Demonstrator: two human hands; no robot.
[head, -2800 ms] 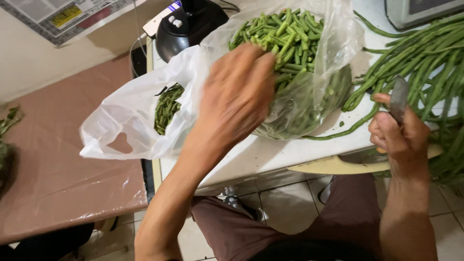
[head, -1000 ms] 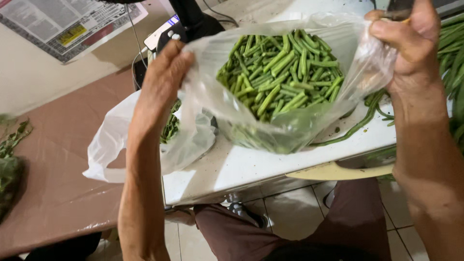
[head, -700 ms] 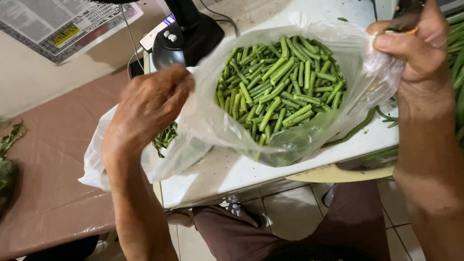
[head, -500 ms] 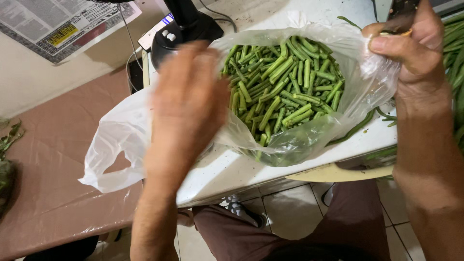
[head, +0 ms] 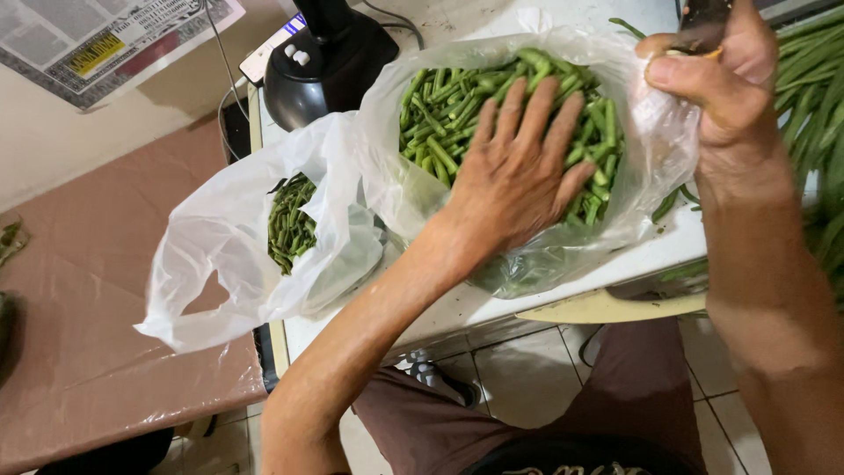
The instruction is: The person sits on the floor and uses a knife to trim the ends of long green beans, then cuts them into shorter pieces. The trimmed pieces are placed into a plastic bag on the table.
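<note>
A clear plastic bag point(head: 396, 176) full of cut green beans point(head: 440, 114) stands on the white table point(head: 563, 281). My left hand point(head: 519, 167) lies flat inside it, fingers spread on the beans. My right hand point(head: 712, 79) pinches the bag's right rim and also grips a dark knife handle point(head: 703, 18). To the left sits a white plastic bag point(head: 220, 255) with a smaller heap of dark green bean trimmings point(head: 290, 224).
Whole long beans point(head: 813, 97) lie at the table's right end. A black device on a stand point(head: 325, 53) is behind the bags. A brown table point(head: 79, 308) is to the left, a newspaper point(head: 97, 35) behind it. Tiled floor and my lap are below.
My left hand let go of the clear bag's left rim, swung across and came down flat onto the beans inside. My right hand kept holding the right rim.
</note>
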